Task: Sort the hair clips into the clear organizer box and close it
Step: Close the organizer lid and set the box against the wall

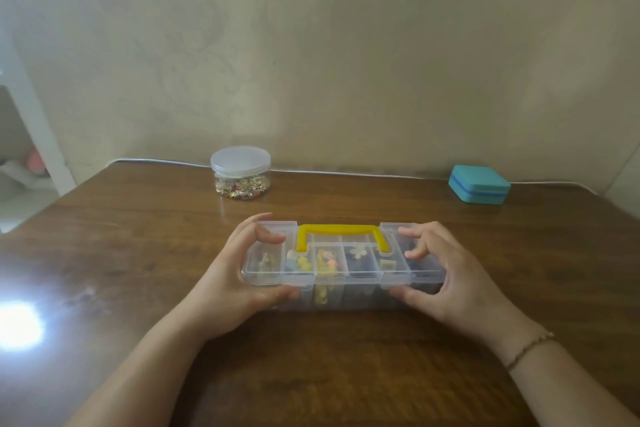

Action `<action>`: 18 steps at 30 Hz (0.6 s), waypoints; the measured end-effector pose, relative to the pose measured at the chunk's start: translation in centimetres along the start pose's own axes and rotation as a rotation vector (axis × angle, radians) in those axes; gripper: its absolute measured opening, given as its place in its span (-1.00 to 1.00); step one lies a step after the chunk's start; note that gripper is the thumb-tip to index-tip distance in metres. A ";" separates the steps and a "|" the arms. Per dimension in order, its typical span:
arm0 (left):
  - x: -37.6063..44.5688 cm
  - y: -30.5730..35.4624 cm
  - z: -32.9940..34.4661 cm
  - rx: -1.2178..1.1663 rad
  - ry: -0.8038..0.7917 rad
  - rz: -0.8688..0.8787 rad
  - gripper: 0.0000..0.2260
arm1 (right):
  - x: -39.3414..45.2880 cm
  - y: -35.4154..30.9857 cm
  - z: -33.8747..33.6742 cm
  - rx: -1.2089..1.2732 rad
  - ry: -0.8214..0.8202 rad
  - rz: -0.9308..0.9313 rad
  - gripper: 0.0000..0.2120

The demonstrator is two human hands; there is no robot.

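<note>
Curled fingers [273,237] of both hands gripping organizer box [346,270] (lid down)

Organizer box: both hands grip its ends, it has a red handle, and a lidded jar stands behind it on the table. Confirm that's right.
Not quite. The head view shows the organizer box gripped at its ends by the left hand and right hand, with the lidded jar behind it on the table, but the handle is yellow, not red.
</note>
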State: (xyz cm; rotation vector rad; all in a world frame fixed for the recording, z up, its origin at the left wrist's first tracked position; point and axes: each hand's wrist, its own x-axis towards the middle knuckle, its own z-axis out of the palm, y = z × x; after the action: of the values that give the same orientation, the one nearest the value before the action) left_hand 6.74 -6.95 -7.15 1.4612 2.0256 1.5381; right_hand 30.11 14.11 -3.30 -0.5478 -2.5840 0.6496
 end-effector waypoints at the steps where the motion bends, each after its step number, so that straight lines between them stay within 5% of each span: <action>1: 0.0 -0.1 0.1 0.020 0.014 -0.004 -0.46 | 0.0 0.0 0.3 -0.014 0.023 0.005 -0.64; 9: -0.6 0.2 0.9 0.200 0.230 -0.061 -0.28 | -0.5 -0.3 1.5 -0.026 0.141 0.145 -0.32; 18: 4.4 0.3 1.5 0.337 0.302 -0.210 -0.47 | 3.1 -0.2 -0.7 -0.260 0.046 0.325 -0.50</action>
State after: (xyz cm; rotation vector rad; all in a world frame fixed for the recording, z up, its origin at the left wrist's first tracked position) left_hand 5.79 -2.57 -5.88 1.1157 2.6257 1.4550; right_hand 27.77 15.63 -1.71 -1.0698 -2.5736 0.3924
